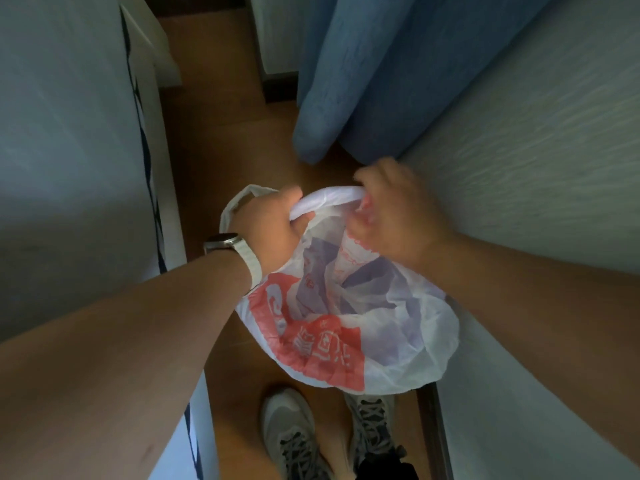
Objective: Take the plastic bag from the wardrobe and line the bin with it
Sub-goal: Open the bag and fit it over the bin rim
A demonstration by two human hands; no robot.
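A white plastic bag (346, 323) with red print and bluish-purple patches hangs open-mouthed in front of me over the wooden floor. My left hand (266, 230), with a watch on its wrist, grips the bag's far rim on the left side; one handle loop sticks out beyond it. My right hand (394, 216) is blurred and pinches the rim on the right side. The bag's mouth is stretched between the two hands. I cannot see a bin; if there is one under the bag, it is hidden.
A bed with white-and-dark-blue bedding (86, 168) fills the left. A pale wall (554, 168) runs along the right, with a blue curtain (363, 81) ahead reaching the floor. A narrow wooden floor strip (225, 140) lies between. My two grey sneakers (291, 434) stand below.
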